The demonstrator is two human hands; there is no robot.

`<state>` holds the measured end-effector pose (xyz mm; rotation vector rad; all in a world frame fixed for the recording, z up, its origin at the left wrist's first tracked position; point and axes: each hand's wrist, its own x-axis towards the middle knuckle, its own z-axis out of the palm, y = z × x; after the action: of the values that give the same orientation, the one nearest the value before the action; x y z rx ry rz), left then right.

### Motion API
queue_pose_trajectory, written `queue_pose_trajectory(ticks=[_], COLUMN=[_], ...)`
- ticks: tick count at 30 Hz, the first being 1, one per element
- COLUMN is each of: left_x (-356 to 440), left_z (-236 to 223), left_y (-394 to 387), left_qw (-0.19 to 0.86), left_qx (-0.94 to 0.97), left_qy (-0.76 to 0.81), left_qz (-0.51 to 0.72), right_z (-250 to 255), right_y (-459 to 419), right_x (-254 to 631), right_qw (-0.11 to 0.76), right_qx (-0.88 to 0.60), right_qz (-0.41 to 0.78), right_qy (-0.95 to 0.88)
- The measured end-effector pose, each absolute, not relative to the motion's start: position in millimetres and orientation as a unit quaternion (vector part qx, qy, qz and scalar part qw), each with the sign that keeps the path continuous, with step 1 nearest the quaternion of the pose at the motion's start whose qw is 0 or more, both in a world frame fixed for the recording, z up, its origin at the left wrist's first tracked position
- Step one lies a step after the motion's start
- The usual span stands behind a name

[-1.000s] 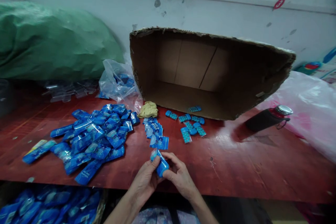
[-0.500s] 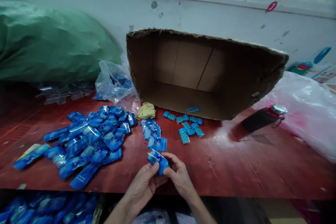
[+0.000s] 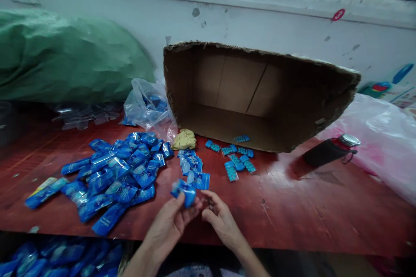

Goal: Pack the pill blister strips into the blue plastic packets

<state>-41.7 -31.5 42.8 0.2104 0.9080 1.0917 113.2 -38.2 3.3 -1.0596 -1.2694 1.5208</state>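
My left hand pinches a small glossy blue packet above the front of the table, with the thumb on top. The packet is slightly blurred. Just to the right, my right hand has thumb and fingers a little apart, and I see nothing between them. Beyond the hands lies a short row of flat blue cards or wrappers. A large heap of blue packets spreads over the table on the left. Several small blue-capped packs with turquoise dots lie before the box.
An open cardboard box rests on its side at the back. A yellow cloth-like bundle sits by its left corner. A black bottle stands tilted in view at right, near a pinkish plastic bag. A green sack fills the back left.
My left hand has moved the blue packet left, away from my right hand. The right fingers have come off it. The whole view has shifted slightly.
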Motion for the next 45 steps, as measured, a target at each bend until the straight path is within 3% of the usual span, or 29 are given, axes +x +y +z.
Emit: queue_pose_trajectory(ticks=[4,8,15,24,28,35,40,45], left_x=[-102.9,-133.7,-78.1,-67.9,-60.9,-48.7,-45.2,-47.8], left_z=[78.3,94.0,40.5,27.9,17.2,-21.2,-16.0,2.5], left_y=[5.2,19.1,-6.6,62.4,120.8,158.4,149.8,105.2], left_qw=[0.616,0.535,0.541,0.262,0.081,0.097,0.092,0.129], left_qx=[0.068,0.092,0.271,0.575,0.686,0.717,0.712,0.657], left_qy=[0.418,0.443,0.578,0.588,0.641,0.647,0.654,0.644], left_qz=[0.664,0.713,0.548,0.505,0.335,0.240,0.238,0.369], right_z=[7.3,12.6,23.7,21.4,5.8,13.8,8.2,-17.5], right_y=[-17.9,9.4,51.4,158.3,178.0,147.8,70.7,34.6], right_x=[118.2,119.0,106.6,53.4,49.9,84.1,119.9,121.4], right_qw=[0.401,0.367,0.272,0.230,0.218,0.228,0.206,0.179], right_qx=[-0.474,-0.522,-0.541,-0.572,-0.549,-0.512,-0.517,-0.554], right_qz=[0.535,0.373,0.215,0.155,0.162,0.181,0.156,0.063], right_qy=[-0.573,-0.673,-0.766,-0.772,-0.791,-0.808,-0.816,-0.810])
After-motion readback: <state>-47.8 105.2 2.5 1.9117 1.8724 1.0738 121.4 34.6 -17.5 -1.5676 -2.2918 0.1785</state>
